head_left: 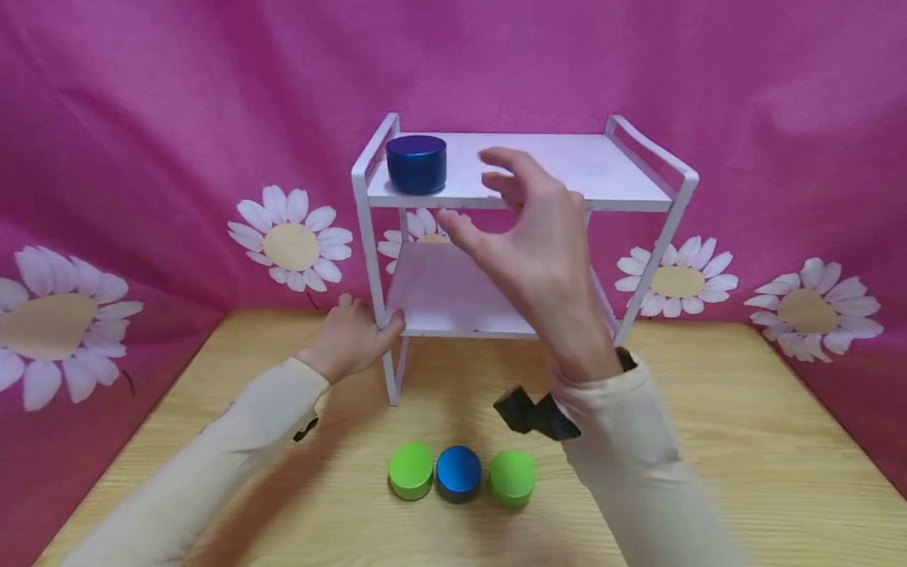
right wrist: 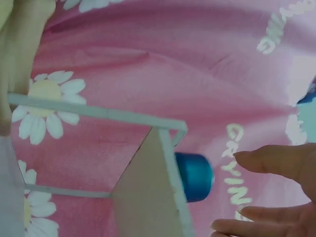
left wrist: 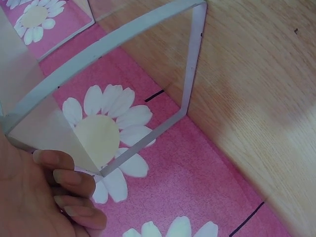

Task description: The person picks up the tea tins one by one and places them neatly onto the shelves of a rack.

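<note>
A short, shiny blue cylinder (head_left: 416, 165) stands at the left end of the top shelf of a small white two-tier rack (head_left: 567, 161). My right hand (head_left: 542, 236) is raised in front of the rack, just right of the cylinder. Its thumb and fingers are spread in a wide curve with nothing between them; the right wrist view shows a gap to the blue cylinder (right wrist: 196, 177). At the lower shelf, my left hand (head_left: 352, 335) grips the rack's left side, thumb on the front post. Bent fingers (left wrist: 79, 183) show beside the frame in the left wrist view.
On the wooden table (head_left: 708, 441) in front of the rack, a green cylinder (head_left: 411, 471), a blue one (head_left: 458, 474) and another green one (head_left: 512, 478) stand in a row. A pink cloth (head_left: 212, 94) with white daisies hangs behind and at both sides.
</note>
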### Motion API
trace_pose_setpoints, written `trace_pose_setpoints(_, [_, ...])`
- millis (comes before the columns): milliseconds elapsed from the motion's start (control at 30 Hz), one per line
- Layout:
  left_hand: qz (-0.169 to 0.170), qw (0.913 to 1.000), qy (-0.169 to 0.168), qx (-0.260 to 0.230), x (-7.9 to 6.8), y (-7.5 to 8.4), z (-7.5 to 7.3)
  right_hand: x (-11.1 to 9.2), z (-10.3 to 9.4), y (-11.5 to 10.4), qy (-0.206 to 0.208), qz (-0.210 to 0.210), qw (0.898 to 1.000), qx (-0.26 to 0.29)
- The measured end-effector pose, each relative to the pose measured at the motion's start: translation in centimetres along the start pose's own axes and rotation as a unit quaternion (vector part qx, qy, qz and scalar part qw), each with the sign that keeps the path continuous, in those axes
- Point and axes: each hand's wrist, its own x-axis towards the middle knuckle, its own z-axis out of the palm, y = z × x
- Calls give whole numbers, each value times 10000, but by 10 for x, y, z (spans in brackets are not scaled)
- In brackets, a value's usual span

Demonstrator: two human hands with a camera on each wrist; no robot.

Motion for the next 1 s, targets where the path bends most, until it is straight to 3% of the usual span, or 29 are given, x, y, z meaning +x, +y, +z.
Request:
trace_pose_setpoints(200, [203,9997,93,100,2,-1,-2,-40,-13,12,-130,50,9999,2])
trace_pose_setpoints(367, [-251,9996,124,52,-4,2,1,-67,-23,32,-291,532,9981,-56])
trace_pose_setpoints(533, [-668,9975,-47,-231,-9,4,7,-89,-23,59,-795,455,9928,-766])
trace_pose_setpoints(600, [-725,9971,5,-209,-11,4,10,-100,-19,73,-1163,464,9855,-1149])
trace_pose_setpoints(800, [-725,9970,208,-186,-16,3,13,-135,-9,108,-2472,1368,9424,-1788])
trace_pose_setpoints(900, [-765,9963,265,-285,-18,4,14,-146,-3,118,-2754,1615,9301,-1817])
trace_pose_setpoints(1000, [-755,9962,294,-336,-17,6,16,-155,1,123,-2816,1764,9251,-1840])
